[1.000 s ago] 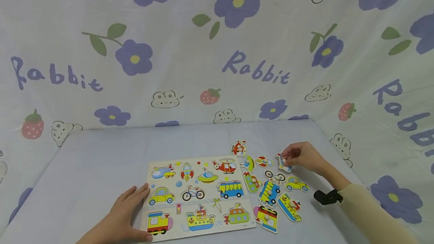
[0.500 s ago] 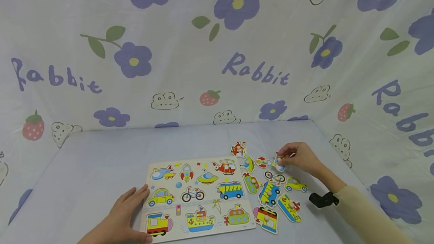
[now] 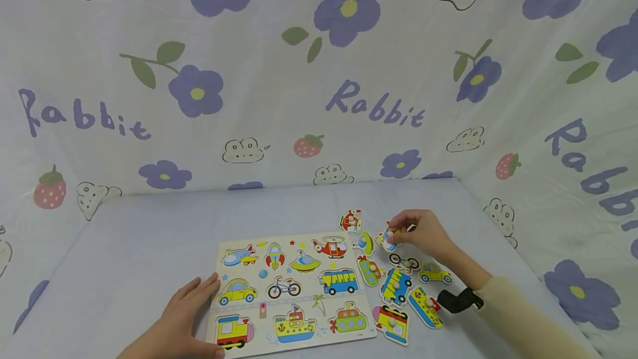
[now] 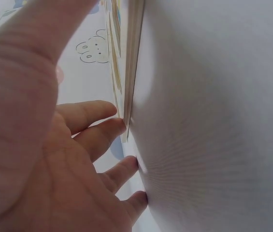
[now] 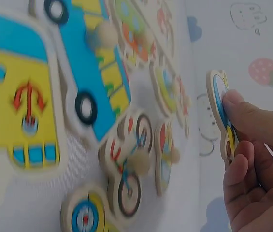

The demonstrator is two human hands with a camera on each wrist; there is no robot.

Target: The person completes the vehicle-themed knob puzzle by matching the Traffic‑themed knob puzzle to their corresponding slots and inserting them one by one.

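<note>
My right hand (image 3: pixel 421 231) pinches an airplane puzzle piece (image 3: pixel 387 241), raised off the table beyond the other loose pieces. In the right wrist view the airplane piece stands on edge between thumb and fingers. From the head view it covers the rocket piece (image 5: pixel 164 162). My left hand (image 3: pixel 181 314) lies spread at the left edge of the wooden puzzle board (image 3: pixel 259 306), thumb at its near corner. The left wrist view has the fingertips against the board's side and the tabletop.
Right of the board lie loose knobbed pieces: helicopter (image 3: pixel 351 221), flying saucer (image 3: pixel 366 242), submarine (image 3: pixel 369 270), bicycle (image 3: pixel 405 262), bus (image 3: pixel 395 288), car (image 3: pixel 435 272), ship (image 3: pixel 425 306) and train (image 3: pixel 391 324). A patterned cloth (image 3: pixel 279 109) hangs behind the table.
My right hand has carried the airplane piece leftward, from the far right of the pile to over the rocket piece. The left hand and the board stay put.
</note>
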